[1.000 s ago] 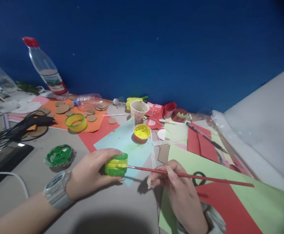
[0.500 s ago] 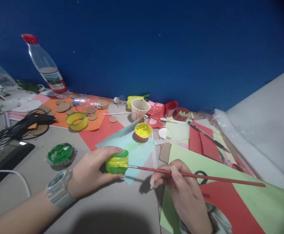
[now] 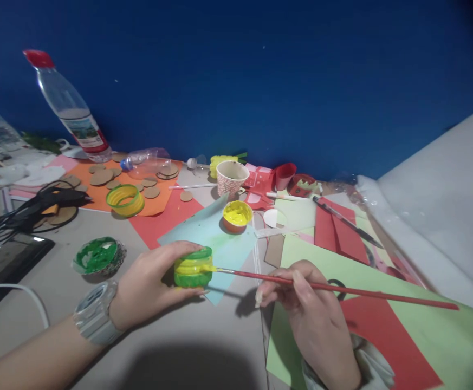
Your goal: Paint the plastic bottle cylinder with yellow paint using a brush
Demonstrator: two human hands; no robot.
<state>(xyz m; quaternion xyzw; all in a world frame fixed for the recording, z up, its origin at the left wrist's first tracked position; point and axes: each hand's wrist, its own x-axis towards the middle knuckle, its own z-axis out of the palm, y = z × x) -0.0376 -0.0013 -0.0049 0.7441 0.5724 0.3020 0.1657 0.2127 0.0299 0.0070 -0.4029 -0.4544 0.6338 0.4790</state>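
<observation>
Between its thumb and fingers, my left hand (image 3: 150, 287) grips a ring (image 3: 193, 269) with ridged sides, painted green at both edges and yellow round the middle. My right hand (image 3: 309, 314) holds a thin red paintbrush (image 3: 342, 290) like a pen. The yellow bristles touch the ring's side. Behind the ring, a small cup of yellow paint (image 3: 237, 215) stands on light blue paper (image 3: 203, 233). A cup of green paint (image 3: 100, 255) sits left of my left hand. Farther back lies another yellow and green ring (image 3: 125, 200).
A red-capped bottle (image 3: 73, 114) stands at the back left, near cardboard discs (image 3: 101, 177) and a clear bottle piece (image 3: 150, 161). A black glue gun (image 3: 57, 200) and a phone (image 3: 12, 265) lie left. A paper cup (image 3: 232, 179) stands mid-back. Green paper (image 3: 407, 330) and a black pen (image 3: 348, 222) lie right.
The brush and my right hand have shifted slightly right. The bristle tip still touches the ring, which my left hand keeps holding. The whole view has moved a little.
</observation>
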